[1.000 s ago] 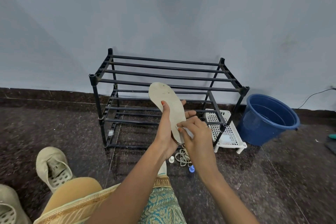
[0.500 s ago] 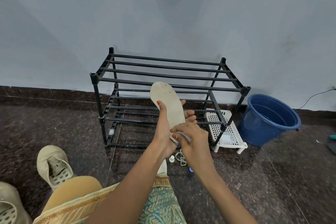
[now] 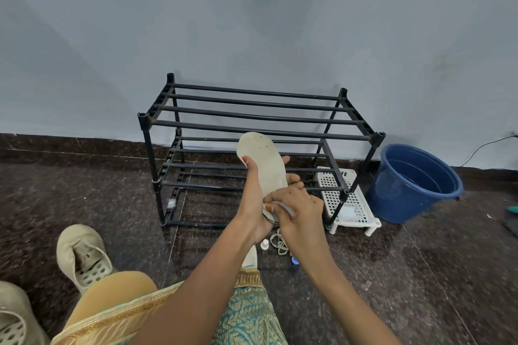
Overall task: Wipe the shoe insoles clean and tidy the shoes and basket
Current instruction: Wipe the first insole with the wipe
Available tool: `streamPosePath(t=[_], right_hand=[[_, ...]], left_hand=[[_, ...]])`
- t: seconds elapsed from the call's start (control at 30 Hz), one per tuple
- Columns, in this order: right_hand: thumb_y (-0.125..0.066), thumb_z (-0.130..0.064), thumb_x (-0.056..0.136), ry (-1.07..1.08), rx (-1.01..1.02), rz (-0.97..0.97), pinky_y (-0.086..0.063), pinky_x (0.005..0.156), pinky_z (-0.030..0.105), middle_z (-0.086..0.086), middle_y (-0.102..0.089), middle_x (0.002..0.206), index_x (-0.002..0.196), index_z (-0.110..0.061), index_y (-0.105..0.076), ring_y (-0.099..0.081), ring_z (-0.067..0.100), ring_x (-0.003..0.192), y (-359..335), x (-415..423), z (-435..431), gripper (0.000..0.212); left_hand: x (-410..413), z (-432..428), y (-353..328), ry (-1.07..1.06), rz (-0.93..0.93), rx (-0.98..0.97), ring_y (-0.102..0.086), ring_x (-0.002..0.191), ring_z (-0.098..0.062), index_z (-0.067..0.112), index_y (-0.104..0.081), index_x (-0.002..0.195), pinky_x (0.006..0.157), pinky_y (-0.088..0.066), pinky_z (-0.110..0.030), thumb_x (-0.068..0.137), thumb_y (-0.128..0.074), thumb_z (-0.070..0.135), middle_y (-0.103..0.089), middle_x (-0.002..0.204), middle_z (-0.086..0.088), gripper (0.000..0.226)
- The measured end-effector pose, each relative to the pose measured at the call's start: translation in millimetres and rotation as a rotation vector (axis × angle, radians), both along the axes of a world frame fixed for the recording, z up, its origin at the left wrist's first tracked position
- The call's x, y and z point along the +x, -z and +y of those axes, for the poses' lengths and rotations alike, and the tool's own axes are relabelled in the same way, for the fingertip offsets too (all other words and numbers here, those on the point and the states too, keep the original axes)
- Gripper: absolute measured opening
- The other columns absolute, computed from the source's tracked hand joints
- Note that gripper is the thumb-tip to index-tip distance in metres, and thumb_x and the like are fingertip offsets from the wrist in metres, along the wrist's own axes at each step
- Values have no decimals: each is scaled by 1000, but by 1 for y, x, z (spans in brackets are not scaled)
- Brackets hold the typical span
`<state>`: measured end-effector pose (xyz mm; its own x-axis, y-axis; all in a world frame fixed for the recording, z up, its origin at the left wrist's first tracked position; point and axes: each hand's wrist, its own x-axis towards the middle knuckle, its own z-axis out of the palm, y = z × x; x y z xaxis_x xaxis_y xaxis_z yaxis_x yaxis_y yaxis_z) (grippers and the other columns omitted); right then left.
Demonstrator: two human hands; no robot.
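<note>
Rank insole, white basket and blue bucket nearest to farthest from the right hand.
1. insole, touching: the right hand holds a white cloth against it.
2. white basket, just right, on the floor.
3. blue bucket, far right by the wall.

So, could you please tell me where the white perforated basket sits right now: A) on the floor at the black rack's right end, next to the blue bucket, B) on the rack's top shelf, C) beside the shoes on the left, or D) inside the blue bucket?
A: the white basket stands on the floor at the right end of the black rack, with the blue bucket just to its right.
</note>
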<state>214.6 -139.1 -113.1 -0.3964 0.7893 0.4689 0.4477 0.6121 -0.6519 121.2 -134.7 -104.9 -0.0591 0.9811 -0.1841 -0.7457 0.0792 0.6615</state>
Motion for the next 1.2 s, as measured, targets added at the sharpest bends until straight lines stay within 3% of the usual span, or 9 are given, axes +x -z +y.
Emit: streamPosePath(t=[0.2,0.4,0.6,0.7,0.8,0.93,1.1,1.2], right_hand=[[-55,-9,74,-118,-2,-28,-36,80,44,-8,-64,81,77,-27,-64,-54,7,83,2,8,3,21],[-55,-11,74,-89,5,-50,-32,82,35,-20,-54,82,78,-28,-62,-51,3,85,-3,7,5,19],[-55,-10,75,-74,15,-39,-39,80,46,-12,-59,83,80,-28,-63,-56,12,84,1,6,4,20],[-54,-9,74,-136,-9,-77,-35,77,42,-6,-63,82,78,-27,-64,-52,6,83,1,10,6,21],[-53,-8,74,-184,-24,-123,-23,84,28,-2,-65,83,82,-29,-60,-48,4,87,-2,15,7,23],[-57,-6,75,-201,-12,-145,-24,84,33,-4,-64,83,84,-30,-60,-48,5,87,-3,20,8,26],[-54,-13,74,-51,52,-100,-24,83,23,-7,-63,85,78,-20,-68,-46,1,87,-3,8,6,16],[-55,-13,75,-79,34,-59,-25,82,27,-7,-64,85,79,-29,-63,-48,4,86,0,8,6,18]], left_hand=[[1,0,-2,-19,-104,5,-61,62,-18,14,-54,124,75,-50,-35,84,-21,74,-61,68,-6,79],[-1,0,0,0,-30,-8,-64,66,-16,17,-57,121,67,-56,-30,84,-16,75,-63,70,-5,80],[0,-1,-2,10,-10,-9,-64,68,-19,16,-56,122,71,-54,-34,84,-17,74,-63,70,-6,79],[-1,0,-1,1,-30,-11,-63,66,-19,17,-56,121,72,-53,-36,85,-18,73,-62,70,-6,77],[0,-1,0,-7,-15,-14,-63,65,-19,17,-56,121,72,-53,-36,85,-16,73,-63,71,-7,78],[1,-1,-2,-10,-10,-23,-63,67,-19,17,-56,121,71,-53,-35,85,-14,73,-63,70,-6,79],[1,-1,-2,17,42,-25,-67,69,-17,18,-55,122,65,-56,-29,84,-11,74,-65,71,-4,81],[0,-1,-2,13,30,-16,-67,69,-17,18,-56,121,67,-55,-31,84,-11,74,-66,72,-5,81]])
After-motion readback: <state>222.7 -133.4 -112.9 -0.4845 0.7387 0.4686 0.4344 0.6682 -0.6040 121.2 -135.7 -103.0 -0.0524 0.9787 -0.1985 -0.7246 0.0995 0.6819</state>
